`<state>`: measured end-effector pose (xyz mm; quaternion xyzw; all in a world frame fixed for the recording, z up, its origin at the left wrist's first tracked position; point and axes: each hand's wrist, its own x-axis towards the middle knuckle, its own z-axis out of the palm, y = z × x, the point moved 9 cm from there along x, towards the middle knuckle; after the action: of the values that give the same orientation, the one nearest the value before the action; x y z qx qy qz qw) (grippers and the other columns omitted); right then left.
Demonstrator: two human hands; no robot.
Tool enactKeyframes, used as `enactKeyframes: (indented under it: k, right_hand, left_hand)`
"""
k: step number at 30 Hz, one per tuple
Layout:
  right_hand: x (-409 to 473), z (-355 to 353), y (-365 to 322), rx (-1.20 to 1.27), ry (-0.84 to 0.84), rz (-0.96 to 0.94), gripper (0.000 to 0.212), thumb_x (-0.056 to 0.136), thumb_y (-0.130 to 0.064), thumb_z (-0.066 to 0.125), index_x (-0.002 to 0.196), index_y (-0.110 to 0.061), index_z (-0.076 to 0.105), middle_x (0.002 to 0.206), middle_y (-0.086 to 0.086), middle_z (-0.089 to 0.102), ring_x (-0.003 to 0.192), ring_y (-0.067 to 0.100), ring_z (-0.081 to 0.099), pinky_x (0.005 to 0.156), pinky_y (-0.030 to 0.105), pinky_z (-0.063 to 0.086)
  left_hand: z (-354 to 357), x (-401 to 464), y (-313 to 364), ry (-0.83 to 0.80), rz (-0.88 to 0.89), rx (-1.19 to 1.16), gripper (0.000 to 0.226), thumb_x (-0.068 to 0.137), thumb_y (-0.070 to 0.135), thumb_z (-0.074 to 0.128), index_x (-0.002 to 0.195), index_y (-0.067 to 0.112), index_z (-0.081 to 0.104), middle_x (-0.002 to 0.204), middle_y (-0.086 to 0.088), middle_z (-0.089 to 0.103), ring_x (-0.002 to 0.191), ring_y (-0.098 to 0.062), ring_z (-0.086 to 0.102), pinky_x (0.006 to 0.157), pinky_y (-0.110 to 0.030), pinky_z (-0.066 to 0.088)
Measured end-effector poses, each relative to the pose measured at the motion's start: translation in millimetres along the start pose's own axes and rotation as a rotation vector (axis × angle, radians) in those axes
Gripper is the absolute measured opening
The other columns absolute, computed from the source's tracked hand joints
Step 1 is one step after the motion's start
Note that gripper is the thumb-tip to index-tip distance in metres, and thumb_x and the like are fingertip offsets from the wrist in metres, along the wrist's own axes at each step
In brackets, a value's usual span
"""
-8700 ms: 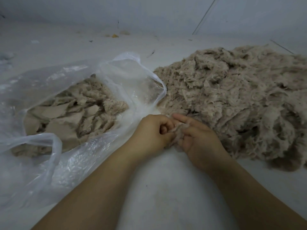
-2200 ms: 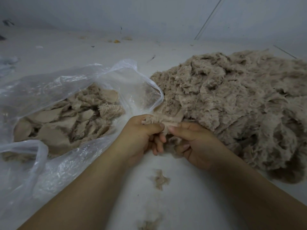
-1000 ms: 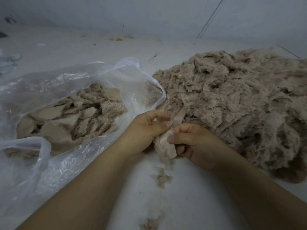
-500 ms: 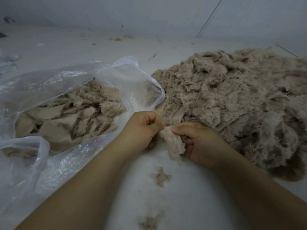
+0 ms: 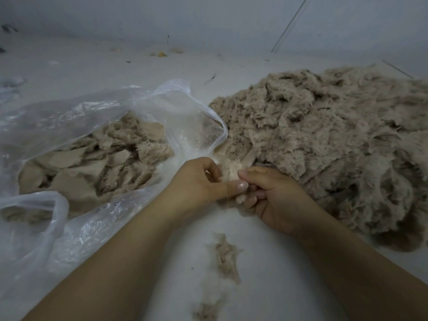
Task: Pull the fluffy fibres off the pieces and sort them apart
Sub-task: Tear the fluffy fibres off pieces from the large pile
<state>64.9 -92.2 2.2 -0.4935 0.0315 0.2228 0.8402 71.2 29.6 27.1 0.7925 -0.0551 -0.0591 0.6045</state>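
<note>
Nearest me, two loose tufts of pulled fibre (image 5: pixel 225 257) lie on the pale floor (image 5: pixel 266 286) between my forearms, one beyond the other. Just past them my hands meet: the left hand (image 5: pixel 199 184) is curled, thumb laid across toward the right, pinching the piece (image 5: pixel 232 173) from its left side; the right hand (image 5: pixel 275 198) pinches the same piece from the right, forefinger on top, with a bit of fluff showing under its fingers. The piece stands between the two thumbs, its strip running up and away from me toward the heap. I judge the next pull has to go sideways, hands parting. Left of the hands the clear plastic bag (image 5: pixel 190 107) holds stripped pieces, close to my left hand; right and beyond spreads the big fluffy heap (image 5: pixel 335 140), touching the right hand's far side.
</note>
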Motion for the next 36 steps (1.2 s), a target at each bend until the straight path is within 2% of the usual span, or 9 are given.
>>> enactKeyframes:
  k: [7,12,14,16,19,21,23,30,36]
  right_hand:
    - [2.8,-5.4,1.8,0.036,0.038,0.014,0.025,0.091,-0.006,0.053,0.066,-0.010,0.050,0.053,-0.001,0.036,0.038,0.002,0.026,0.038,0.014,0.031]
    - [0.6,1.4,3.3,-0.104,-0.036,0.026,0.019,0.073,-0.029,0.067,0.076,-0.010,0.063,0.058,-0.001,0.048,0.041,0.002,0.036,0.040,0.015,0.033]
    - [1.1,1.5,4.6,-0.161,-0.037,0.012,0.023,0.083,-0.020,0.062,0.098,-0.002,0.064,0.073,0.012,0.060,0.049,0.007,0.049,0.039,0.014,0.033]
    - [2.4,-3.9,7.1,-0.143,0.014,0.031,0.019,0.091,-0.008,0.055,0.106,0.003,0.060,0.083,0.022,0.052,0.052,0.013,0.050,0.038,0.014,0.033]
    - [1.9,-4.9,5.8,-0.149,0.030,0.043,0.023,0.095,-0.007,0.051,0.107,0.012,0.057,0.078,0.022,0.047,0.057,0.018,0.047,0.039,0.015,0.033]
    - [-0.3,-4.6,4.0,-0.129,0.040,0.039,0.022,0.096,-0.006,0.049,0.104,0.012,0.057,0.070,0.017,0.050,0.048,0.011,0.047,0.038,0.014,0.033]
    - [-1.3,-6.0,2.7,-0.073,0.058,0.035,0.016,0.096,-0.004,0.047,0.089,0.006,0.057,0.055,0.008,0.047,0.036,0.004,0.043,0.037,0.013,0.032]
    - [0.0,-7.3,3.9,0.087,0.104,0.049,0.022,0.095,-0.002,0.049,0.076,-0.012,0.046,0.049,-0.004,0.036,0.034,0.001,0.031,0.038,0.015,0.032]
    - [-0.1,-6.7,4.7,0.067,0.096,0.051,0.022,0.095,0.003,0.044,0.075,-0.007,0.047,0.047,0.000,0.035,0.030,0.002,0.034,0.036,0.015,0.033]
  left_hand:
    - [1.3,0.8,-9.3,0.058,-0.111,-0.318,0.025,0.097,0.014,0.056,0.074,0.010,0.062,0.070,-0.017,0.058,0.061,-0.026,0.052,0.052,-0.030,0.044]
    - [4.3,0.0,-2.7,0.058,-0.020,-0.193,0.027,0.099,0.018,0.054,0.075,0.012,0.064,0.057,-0.011,0.056,0.042,-0.019,0.048,0.040,-0.023,0.040]
    - [6.8,-0.1,-2.7,0.058,-0.021,-0.204,0.031,0.099,0.020,0.054,0.071,0.014,0.064,0.054,-0.010,0.056,0.038,-0.017,0.047,0.038,-0.022,0.038]
    - [9.8,-0.2,-5.9,0.026,-0.076,-0.267,0.037,0.097,0.034,0.056,0.072,0.008,0.063,0.057,-0.016,0.056,0.041,-0.022,0.049,0.041,-0.026,0.040]
    - [17.3,-4.7,-11.6,-0.135,-0.157,-0.229,0.056,0.080,0.052,0.072,0.083,-0.002,0.058,0.056,-0.020,0.058,0.038,-0.025,0.051,0.039,-0.024,0.041]
    - [19.0,-7.2,-8.9,-0.206,-0.149,-0.220,0.028,0.084,0.024,0.075,0.075,0.003,0.058,0.053,-0.018,0.059,0.034,-0.024,0.051,0.035,-0.022,0.041]
    - [14.4,-6.3,-9.1,-0.202,-0.160,-0.284,0.021,0.089,0.000,0.064,0.070,0.005,0.058,0.054,-0.018,0.060,0.035,-0.023,0.053,0.034,-0.023,0.042]
    - [-0.8,-1.8,-8.5,-0.106,-0.166,-0.388,0.039,0.095,0.007,0.056,0.056,0.007,0.054,0.046,-0.014,0.051,0.030,-0.020,0.042,0.032,-0.017,0.031]
    - [16.0,-19.7,-3.6,-0.577,-0.166,-0.217,0.014,0.079,0.010,0.072,0.068,0.002,0.068,0.037,-0.009,0.045,0.025,-0.012,0.035,0.035,-0.011,0.026]
